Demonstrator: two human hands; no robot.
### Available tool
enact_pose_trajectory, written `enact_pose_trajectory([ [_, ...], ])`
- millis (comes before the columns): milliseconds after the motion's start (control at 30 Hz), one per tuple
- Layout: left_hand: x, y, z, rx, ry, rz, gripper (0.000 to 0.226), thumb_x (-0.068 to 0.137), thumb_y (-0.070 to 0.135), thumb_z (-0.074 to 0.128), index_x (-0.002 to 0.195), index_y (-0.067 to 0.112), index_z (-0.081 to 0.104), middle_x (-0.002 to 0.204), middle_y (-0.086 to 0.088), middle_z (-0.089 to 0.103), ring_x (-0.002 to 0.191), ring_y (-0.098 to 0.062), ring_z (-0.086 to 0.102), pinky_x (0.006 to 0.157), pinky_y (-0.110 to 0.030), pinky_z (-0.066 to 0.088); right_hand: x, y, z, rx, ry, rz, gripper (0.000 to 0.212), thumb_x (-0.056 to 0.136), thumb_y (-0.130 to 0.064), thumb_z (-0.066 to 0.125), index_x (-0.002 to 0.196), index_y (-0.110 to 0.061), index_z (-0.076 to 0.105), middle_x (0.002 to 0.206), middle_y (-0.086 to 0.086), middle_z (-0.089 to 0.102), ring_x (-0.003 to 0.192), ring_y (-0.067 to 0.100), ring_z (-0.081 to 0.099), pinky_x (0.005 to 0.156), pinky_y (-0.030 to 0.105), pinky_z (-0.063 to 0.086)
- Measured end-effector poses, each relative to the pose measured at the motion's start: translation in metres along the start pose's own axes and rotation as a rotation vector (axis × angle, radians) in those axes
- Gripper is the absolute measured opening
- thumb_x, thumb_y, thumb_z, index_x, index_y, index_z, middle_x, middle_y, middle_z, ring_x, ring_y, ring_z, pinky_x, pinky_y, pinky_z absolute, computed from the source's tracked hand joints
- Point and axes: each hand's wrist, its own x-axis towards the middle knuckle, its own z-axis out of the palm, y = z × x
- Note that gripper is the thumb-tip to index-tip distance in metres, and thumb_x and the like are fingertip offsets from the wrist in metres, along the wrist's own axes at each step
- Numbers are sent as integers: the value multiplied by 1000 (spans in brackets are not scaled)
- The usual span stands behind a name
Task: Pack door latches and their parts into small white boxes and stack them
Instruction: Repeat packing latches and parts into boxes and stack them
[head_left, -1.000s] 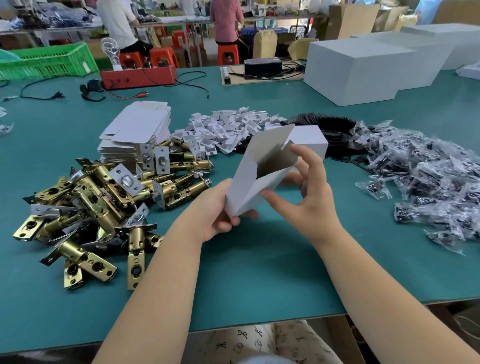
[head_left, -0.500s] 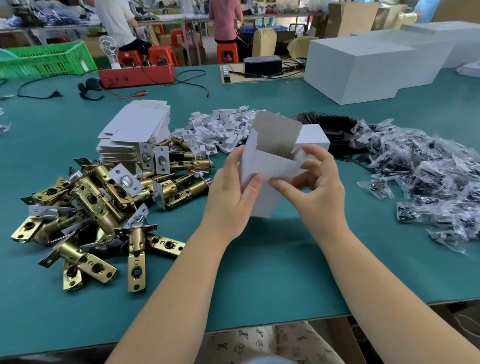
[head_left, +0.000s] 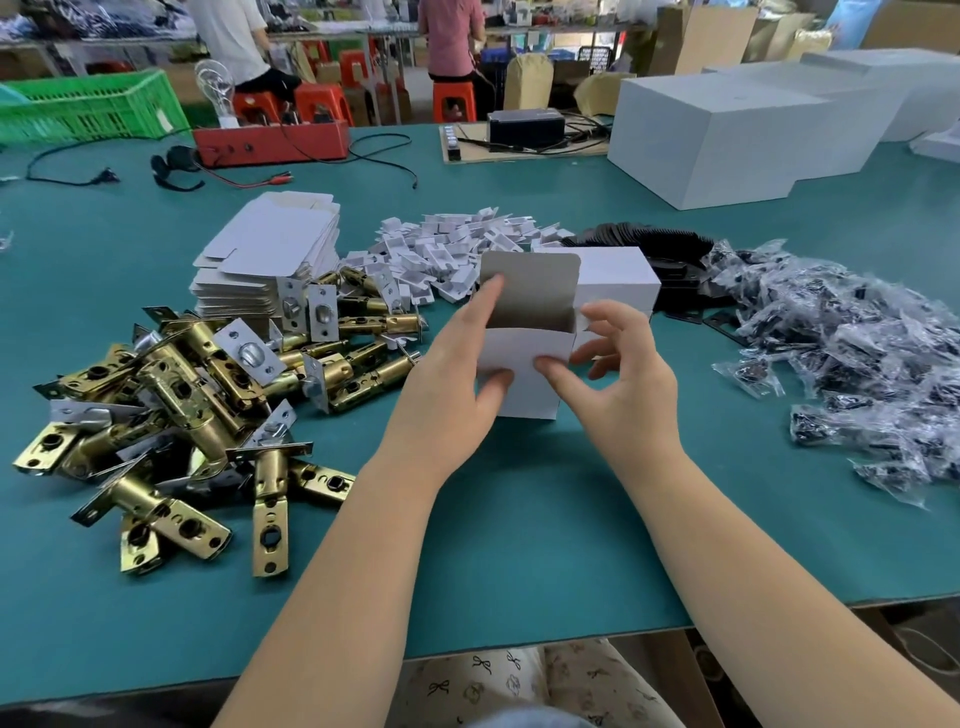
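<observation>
A small white box (head_left: 524, 343) stands upright on the green table (head_left: 519, 545), its top flap raised and its mouth showing grey inside. My left hand (head_left: 457, 384) grips its left side, thumb on the front face and fingers up along the edge. My right hand (head_left: 618, 379) touches the front face with its thumb, the other fingers loosely spread beside the box's right side. A heap of brass door latches (head_left: 182, 405) lies to the left. A closed white box (head_left: 613, 283) sits just behind.
A stack of flat box blanks (head_left: 270, 254) and a pile of small white plastic parts (head_left: 457, 249) lie behind the latches. Black plates (head_left: 654, 244) and bagged screw packs (head_left: 857, 353) fill the right. Large white cartons (head_left: 727, 135) stand at the far right. People sit beyond.
The box was tilted and held in the air; now it stands upright on the table, flap up. My left hand moved from its bottom to its left side.
</observation>
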Motion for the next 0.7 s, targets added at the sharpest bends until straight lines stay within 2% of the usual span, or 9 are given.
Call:
enact_pose_trajectory([
  [133,0,0,4,3,10,-84,93,91,14,62,152,39,-5,146,4,45,105,1,47,95,-31,47,0,0,0,82,5,97,51,77,-16,78,101,-47,45,96,-28,59,75,-4,60,71,9,43],
  [200,0,2,9,-41,38,-164,92,93,15,59,154,32,-8,138,4,53,107,-6,53,93,-30,47,-1,-1,1,150,19,150,44,80,-15,76,99,-44,50,97,-25,62,74,-3,61,70,8,43],
  [267,0,6,13,-136,48,-243,86,94,16,56,155,26,-3,130,7,56,113,-12,54,94,-32,47,-3,-1,2,221,33,206,36,82,-15,74,99,-41,56,97,-22,64,74,0,61,70,11,45],
  [367,-1,12,18,-330,48,-310,77,95,20,56,156,23,8,151,7,36,136,-11,36,113,-38,34,-1,0,3,354,40,316,25,83,-15,72,94,-35,63,91,-10,67,77,8,60,73,23,52],
  [433,0,16,20,-376,89,-322,67,98,22,53,155,19,17,157,8,23,140,-1,23,118,-35,25,2,1,3,425,23,350,21,83,-14,73,93,-30,64,96,-6,66,82,9,60,77,27,54],
  [467,0,17,21,-399,119,-321,59,100,24,49,153,18,23,156,9,24,138,3,24,117,-33,25,2,2,3,444,11,347,21,83,-14,73,93,-28,63,103,-7,64,84,5,61,78,25,53],
  [533,-1,20,21,-446,189,-314,47,103,27,44,148,16,37,149,6,39,133,0,37,113,-33,34,0,3,5,440,-18,316,26,81,-16,75,96,-28,58,108,-12,64,90,2,62,82,21,52],
  [600,-4,22,19,-349,266,-246,42,103,29,43,142,15,49,136,3,56,120,-1,50,103,-26,43,-2,3,5,371,-21,268,34,78,-20,78,96,-35,53,98,-19,65,92,3,63,83,19,50],
  [700,-6,22,18,-214,312,-138,42,98,26,43,137,15,53,123,2,63,109,-1,54,95,-22,45,1,5,2,215,-8,174,41,75,-27,79,91,-42,44,89,-23,57,86,-2,57,79,13,45],
])
